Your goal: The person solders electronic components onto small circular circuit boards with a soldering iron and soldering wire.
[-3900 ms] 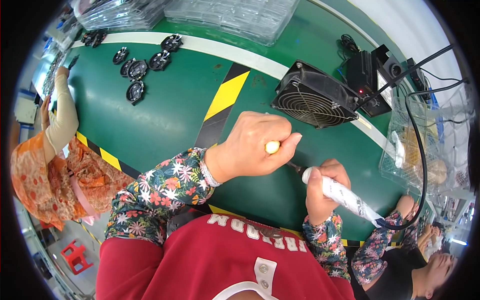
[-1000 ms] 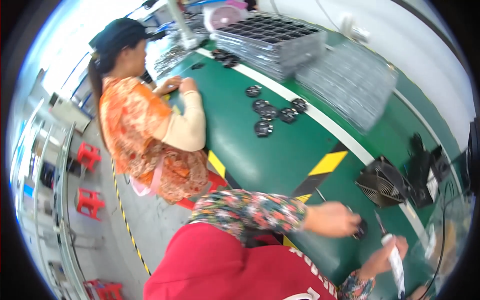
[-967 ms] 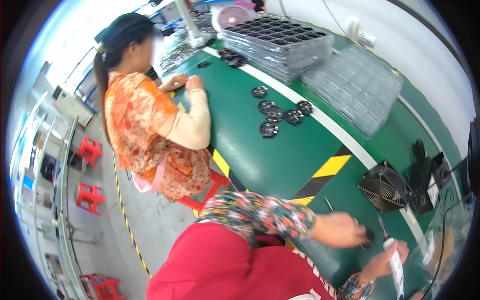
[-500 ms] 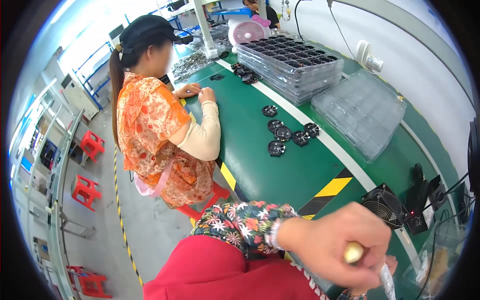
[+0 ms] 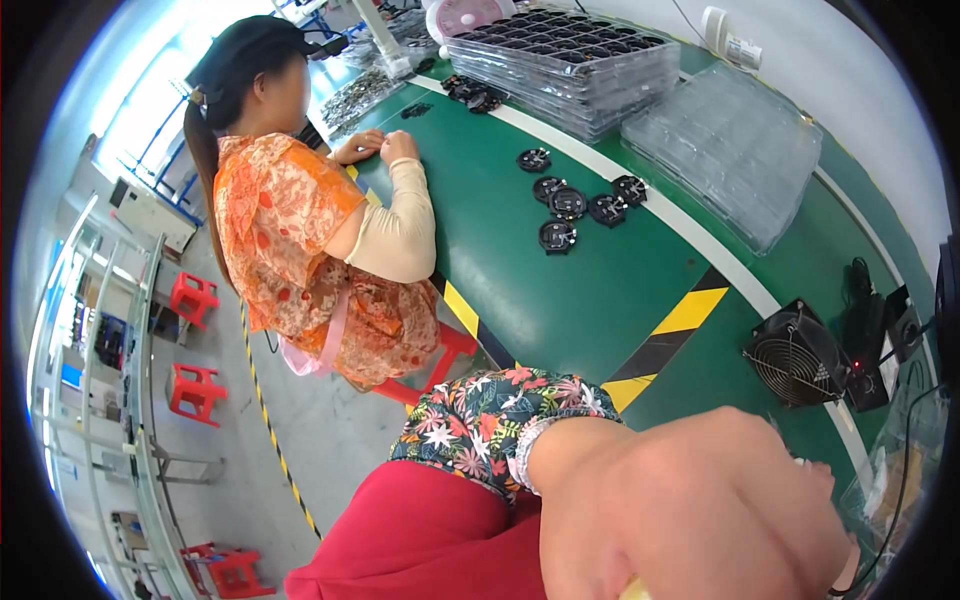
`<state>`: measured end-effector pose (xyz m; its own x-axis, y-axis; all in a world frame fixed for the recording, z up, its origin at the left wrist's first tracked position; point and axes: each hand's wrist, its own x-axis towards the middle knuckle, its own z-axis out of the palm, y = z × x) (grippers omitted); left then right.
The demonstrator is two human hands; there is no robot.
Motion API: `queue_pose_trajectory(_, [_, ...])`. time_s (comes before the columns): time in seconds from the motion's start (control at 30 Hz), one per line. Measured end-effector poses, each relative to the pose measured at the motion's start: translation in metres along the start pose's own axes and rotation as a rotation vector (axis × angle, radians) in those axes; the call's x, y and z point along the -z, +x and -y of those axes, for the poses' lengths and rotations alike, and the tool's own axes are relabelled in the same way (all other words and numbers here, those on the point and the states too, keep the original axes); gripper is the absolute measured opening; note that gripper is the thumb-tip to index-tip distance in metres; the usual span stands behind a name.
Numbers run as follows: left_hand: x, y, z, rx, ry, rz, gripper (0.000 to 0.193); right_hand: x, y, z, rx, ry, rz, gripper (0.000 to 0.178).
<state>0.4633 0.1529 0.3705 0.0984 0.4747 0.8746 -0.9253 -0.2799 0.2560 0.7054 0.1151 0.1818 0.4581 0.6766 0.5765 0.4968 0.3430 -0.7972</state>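
My left hand (image 5: pixel 700 510) is large and close at the lower right, its floral sleeve (image 5: pixel 500 425) reaching across my red apron (image 5: pixel 430 530). The fingers are curled shut on a pale yellow round-ended object (image 5: pixel 634 590), of which only a small bit shows at the lower edge. What kind of thing it is cannot be made out. Behind the left hand, a sliver of my right hand (image 5: pixel 848 568) shows; its fingers are mostly hidden. Nearest to the hands on the green table (image 5: pixel 610 290) is a black fan (image 5: pixel 797 355).
Several round black parts (image 5: pixel 568 203) lie mid-table. Stacked clear trays (image 5: pixel 560 85) of black parts and an empty clear tray (image 5: pixel 730 150) stand farther back. A co-worker (image 5: pixel 310 240) in orange sits at the left edge. Red stools (image 5: pixel 197 393) stand on the floor.
My left hand has come closer and lower, so the yellow end has slid toward the lower edge. The view has tilted downward. The right hand is still mostly covered.
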Motion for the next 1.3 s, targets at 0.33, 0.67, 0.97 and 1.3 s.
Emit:
queue_pose_trajectory(0.33, [-0.030, -0.008, 0.003, 0.062, -0.210, -0.330, 0.022, 0.004, -0.001, 0.001, -0.016, 0.029, -0.011, 0.005])
queue_pose_trajectory(0.67, [-0.063, -0.020, 0.003, 0.115, -0.440, -0.692, 0.035, 0.001, 0.002, 0.008, -0.007, 0.050, -0.004, 0.006])
queue_pose_trajectory(0.97, [-0.043, -0.016, 0.011, 0.025, -0.448, -0.531, 0.037, 0.003, 0.000, 0.004, -0.038, 0.066, 0.004, 0.007])
queue_pose_trajectory(1.3, [0.007, -0.012, 0.047, -0.237, -0.228, 0.243, 0.030, -0.003, 0.006, 0.015, 0.011, 0.073, 0.009, 0.006])
